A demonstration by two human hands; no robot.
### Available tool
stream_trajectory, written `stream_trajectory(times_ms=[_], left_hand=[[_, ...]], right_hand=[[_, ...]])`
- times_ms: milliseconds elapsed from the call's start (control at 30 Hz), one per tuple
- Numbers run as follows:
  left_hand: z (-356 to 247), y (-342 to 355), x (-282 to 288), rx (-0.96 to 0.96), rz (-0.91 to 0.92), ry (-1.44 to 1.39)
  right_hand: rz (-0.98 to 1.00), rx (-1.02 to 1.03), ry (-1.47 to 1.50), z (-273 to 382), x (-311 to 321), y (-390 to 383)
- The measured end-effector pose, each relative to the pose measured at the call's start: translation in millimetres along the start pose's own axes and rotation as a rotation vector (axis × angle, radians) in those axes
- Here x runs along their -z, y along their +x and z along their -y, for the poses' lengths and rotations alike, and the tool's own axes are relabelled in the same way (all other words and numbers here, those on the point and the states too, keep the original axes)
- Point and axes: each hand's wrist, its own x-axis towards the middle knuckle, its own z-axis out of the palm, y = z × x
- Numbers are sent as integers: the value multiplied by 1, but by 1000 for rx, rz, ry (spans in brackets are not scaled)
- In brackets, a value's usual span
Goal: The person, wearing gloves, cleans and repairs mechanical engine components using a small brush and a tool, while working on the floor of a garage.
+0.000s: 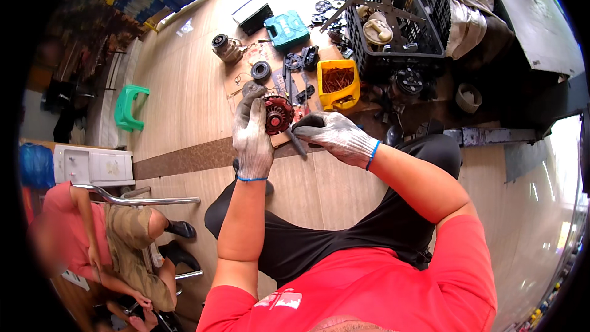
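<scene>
Both my hands wear grey-white work gloves with blue cuffs. My left hand [251, 132] grips a round, dark red machine part [279, 115] with a ribbed rim and a raised hub. Just right of that part is my right hand [337, 136], its fingers drawn together; whatever they hold, if anything, is hidden. A dark bar [297, 145] slants below the red part, between my hands; I cannot tell whether it is held or lies on the floor. Past my hands, a black ring-shaped part [260, 71] and several dark loose parts rest on a cardboard sheet [241, 89].
A cut-open yellow container [353, 101] holds rusty-brown pieces. Beyond are a teal case [287, 29], a metal cylindrical unit [227, 48] and a black crate [399, 55] of parts. A green stool [129, 108] stands left. Another person [117, 240] sits at lower left.
</scene>
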Motion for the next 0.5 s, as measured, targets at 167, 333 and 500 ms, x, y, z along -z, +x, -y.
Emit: stream_trajectory(times_ms=[167,333,500], left_hand=[[-6,-2,-7,1,3,33],[-5,-3,-6,-11,42,66],[-2,-1,2,-44,48,117]], right_hand=[[10,122,102,-2,-7,1],[64,126,85,-4,-7,-3],[5,75,-141,10,-1,-9]])
